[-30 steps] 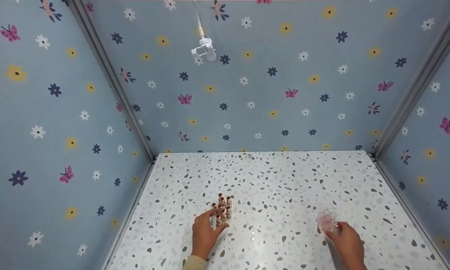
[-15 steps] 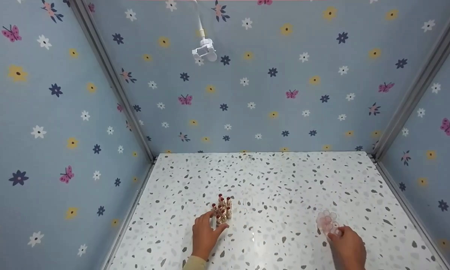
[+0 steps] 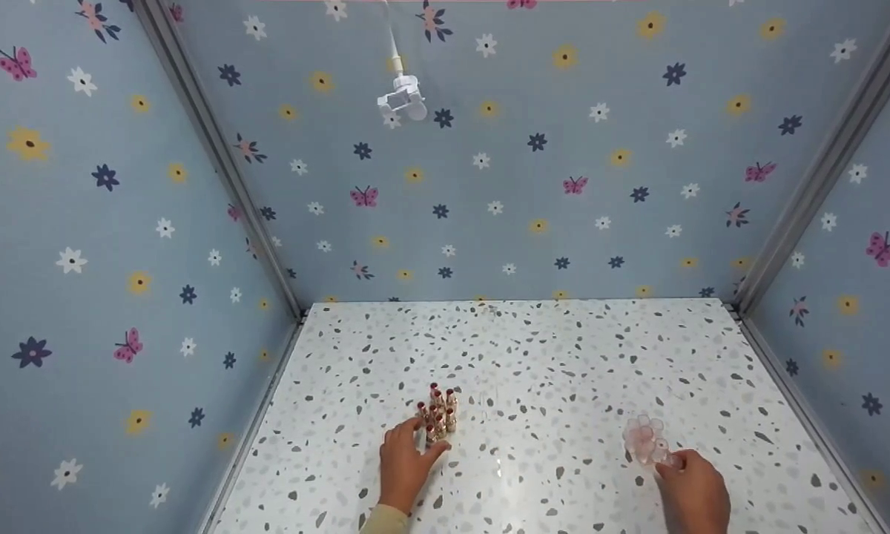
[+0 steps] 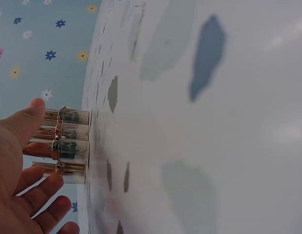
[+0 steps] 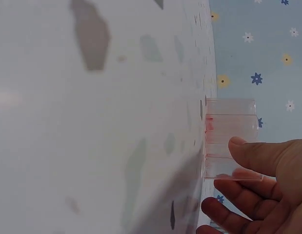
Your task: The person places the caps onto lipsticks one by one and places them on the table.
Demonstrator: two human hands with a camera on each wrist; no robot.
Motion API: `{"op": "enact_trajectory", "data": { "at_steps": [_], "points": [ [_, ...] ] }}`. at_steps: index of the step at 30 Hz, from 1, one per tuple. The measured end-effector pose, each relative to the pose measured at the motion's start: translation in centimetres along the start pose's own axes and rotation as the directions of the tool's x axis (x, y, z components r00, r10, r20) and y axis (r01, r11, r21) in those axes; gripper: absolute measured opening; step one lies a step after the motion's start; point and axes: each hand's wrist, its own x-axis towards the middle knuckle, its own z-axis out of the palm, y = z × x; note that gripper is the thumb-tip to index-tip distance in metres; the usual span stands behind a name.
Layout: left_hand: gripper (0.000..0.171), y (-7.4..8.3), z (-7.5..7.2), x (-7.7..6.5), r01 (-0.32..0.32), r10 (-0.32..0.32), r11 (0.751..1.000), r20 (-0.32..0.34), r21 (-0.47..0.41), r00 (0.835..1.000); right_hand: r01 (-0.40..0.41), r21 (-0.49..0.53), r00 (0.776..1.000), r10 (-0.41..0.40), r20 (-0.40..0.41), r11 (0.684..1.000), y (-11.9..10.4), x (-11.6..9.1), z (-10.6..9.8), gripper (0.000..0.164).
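A tight cluster of lipsticks (image 3: 437, 411) stands upright on the speckled tabletop, red tips up, with gold tubes and clear bases. My left hand (image 3: 402, 461) is at its near side, thumb and fingers spread apart around the near tubes. In the left wrist view, the thumb and index finger lie beside the lipsticks (image 4: 68, 144); firm contact is unclear. Farther right stands a clear, pink-tinted holder (image 3: 641, 437) with several round compartments. My right hand (image 3: 696, 486) pinches its near right edge. In the right wrist view, the thumb lies on the holder's wall (image 5: 229, 126), with the other fingers below.
Blue flower-print walls (image 3: 504, 148) enclose the white speckled tabletop (image 3: 534, 356) at the back and both sides. Grey metal rails (image 3: 215, 148) run along the corners. A white clip on a stem (image 3: 402, 96) hangs before the back wall.
My right hand has shifted slightly right and nearer along the holder's edge, while the holder stays in about the same place. The left hand and lipsticks have not visibly moved.
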Motion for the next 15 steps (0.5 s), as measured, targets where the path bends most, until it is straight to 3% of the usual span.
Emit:
{"op": "enact_trajectory", "data": {
  "at_steps": [6,15],
  "points": [
    [0.066,0.0,0.2,0.2,0.003,-0.003,1.000,0.000,-0.003,1.000,0.058,-0.028,0.997,-0.060,-0.053,0.998,0.2,-0.3,-1.2,0.033],
    [0.058,0.2,0.5,0.2,0.009,-0.009,1.000,-0.013,0.001,1.000,0.195,-0.047,0.973,-0.199,-0.116,0.980,-0.4,-1.5,-3.1,0.039]
  ]
}}
